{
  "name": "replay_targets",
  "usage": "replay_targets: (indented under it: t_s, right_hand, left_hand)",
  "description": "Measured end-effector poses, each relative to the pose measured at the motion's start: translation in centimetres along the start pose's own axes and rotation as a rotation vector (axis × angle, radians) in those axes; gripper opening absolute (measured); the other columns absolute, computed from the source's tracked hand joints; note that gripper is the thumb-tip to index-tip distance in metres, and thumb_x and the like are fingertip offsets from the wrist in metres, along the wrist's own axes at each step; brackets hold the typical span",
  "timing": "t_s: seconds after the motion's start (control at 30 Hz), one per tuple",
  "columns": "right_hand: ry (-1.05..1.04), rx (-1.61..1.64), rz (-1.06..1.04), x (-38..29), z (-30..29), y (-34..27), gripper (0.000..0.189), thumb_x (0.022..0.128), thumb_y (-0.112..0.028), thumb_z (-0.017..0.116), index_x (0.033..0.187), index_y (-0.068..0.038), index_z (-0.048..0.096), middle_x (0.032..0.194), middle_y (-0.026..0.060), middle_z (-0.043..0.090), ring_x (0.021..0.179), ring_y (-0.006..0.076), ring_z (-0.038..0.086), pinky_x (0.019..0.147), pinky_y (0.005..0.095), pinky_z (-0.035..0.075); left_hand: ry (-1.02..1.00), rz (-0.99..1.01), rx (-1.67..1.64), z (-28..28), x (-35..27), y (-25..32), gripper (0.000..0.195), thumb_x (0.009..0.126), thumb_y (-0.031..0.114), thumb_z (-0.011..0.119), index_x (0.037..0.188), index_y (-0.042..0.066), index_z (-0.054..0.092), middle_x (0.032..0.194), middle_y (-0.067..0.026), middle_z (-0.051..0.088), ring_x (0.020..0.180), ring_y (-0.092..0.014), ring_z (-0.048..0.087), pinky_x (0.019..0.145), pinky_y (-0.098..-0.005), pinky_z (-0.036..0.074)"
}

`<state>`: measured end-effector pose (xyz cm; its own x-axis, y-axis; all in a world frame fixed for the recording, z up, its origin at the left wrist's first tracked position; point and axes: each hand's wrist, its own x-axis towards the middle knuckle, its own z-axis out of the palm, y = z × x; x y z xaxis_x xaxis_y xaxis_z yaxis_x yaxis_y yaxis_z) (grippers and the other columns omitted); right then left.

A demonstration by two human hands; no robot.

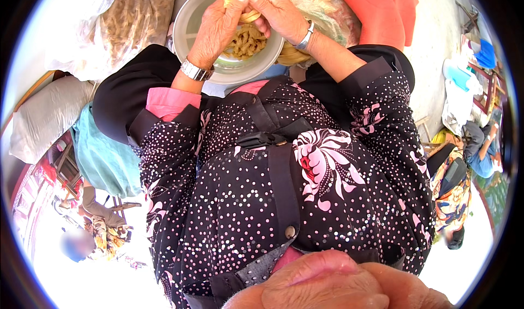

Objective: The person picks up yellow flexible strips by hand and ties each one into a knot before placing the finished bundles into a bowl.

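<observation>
My left hand [219, 26], with a metal watch at the wrist, and my right hand [282, 14], with a silver bracelet, meet over a pale metal basin [184, 57]. Both grip a looped pale yellow strip [249, 17] between thumbs and fingers; its exact material cannot be told. Below them in the basin lies a heap of knotted, yellowish-brown pieces [247, 43]. A bundle of similar long yellow strips [292, 56] lies beside the basin, partly hidden under my right wrist.
A large clear plastic bag of brownish pieces [137, 18] stands left of the basin, another plastic bag [323, 12] to its right. Red cloth [385, 10] adjoins that bag. A stuffed whitish sack [49, 116] and teal cloth [104, 153] lie at left. Other people sit farther off on both sides.
</observation>
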<state>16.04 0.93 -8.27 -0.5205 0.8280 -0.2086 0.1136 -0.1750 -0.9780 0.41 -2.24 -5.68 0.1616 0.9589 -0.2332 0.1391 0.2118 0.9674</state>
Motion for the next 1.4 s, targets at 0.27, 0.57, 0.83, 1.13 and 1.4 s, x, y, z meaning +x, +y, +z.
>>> replay_targets:
  t_s: [0.27, 0.57, 0.83, 1.13, 1.4]
  right_hand:
    - [0.330, -0.164, -0.459, 1.5, 0.0, 0.3, 0.040, 0.096, -0.034, 0.038, 0.080, -0.002, 0.054, 0.061, 0.0034, 0.049, 0.059, 0.0130, 0.050, 0.058, 0.0293, 0.042]
    - [0.215, -0.207, -0.201, -0.2, -3.5, 1.1, 0.045, 0.095, -0.039, 0.041, 0.077, -0.003, 0.059, 0.060, -0.0046, 0.044, 0.055, 0.0051, 0.042, 0.050, 0.0219, 0.035]
    - [-0.034, -0.144, 0.028, -0.6, -2.1, -0.1, 0.031, 0.087, -0.035, 0.058, 0.088, -0.004, 0.061, 0.061, -0.0018, 0.050, 0.055, 0.0063, 0.051, 0.049, 0.0207, 0.042]
    - [-0.115, -0.143, 0.026, 0.3, -1.0, 0.6, 0.032, 0.091, -0.032, 0.053, 0.105, -0.004, 0.056, 0.079, -0.0004, 0.056, 0.070, 0.0055, 0.057, 0.051, 0.0193, 0.050]
    - [-0.156, -0.233, -0.018, 0.6, 1.2, -1.2, 0.034, 0.091, -0.034, 0.051, 0.102, -0.003, 0.054, 0.074, 0.0042, 0.057, 0.067, 0.0088, 0.058, 0.049, 0.0230, 0.049]
  left_hand:
    - [-0.126, -0.109, -0.618, -0.5, 0.3, -0.1, 0.047, 0.097, 0.037, 0.034, 0.122, 0.000, 0.048, 0.112, -0.0142, 0.056, 0.093, -0.024, 0.061, 0.081, -0.0375, 0.052]
    - [-0.320, -0.100, -1.256, -3.5, 1.0, -1.4, 0.045, 0.095, 0.032, 0.041, 0.118, -0.007, 0.047, 0.108, -0.0165, 0.052, 0.079, -0.019, 0.051, 0.085, -0.0389, 0.048]
    - [0.030, -0.053, -0.801, -3.0, -0.2, 0.2, 0.046, 0.093, 0.034, 0.047, 0.115, -0.006, 0.050, 0.099, -0.0126, 0.052, 0.067, -0.012, 0.046, 0.072, -0.0319, 0.051]
    - [0.203, -0.130, -0.453, -3.1, -0.1, -1.4, 0.023, 0.087, 0.023, 0.061, 0.092, 0.000, 0.063, 0.064, 0.0014, 0.050, 0.043, -0.002, 0.033, 0.043, -0.0193, 0.034]
    - [0.256, -0.108, -0.513, -3.2, -0.4, -0.7, 0.016, 0.085, 0.013, 0.062, 0.093, 0.000, 0.062, 0.062, 0.0037, 0.046, 0.043, -0.002, 0.029, 0.044, -0.0191, 0.031]
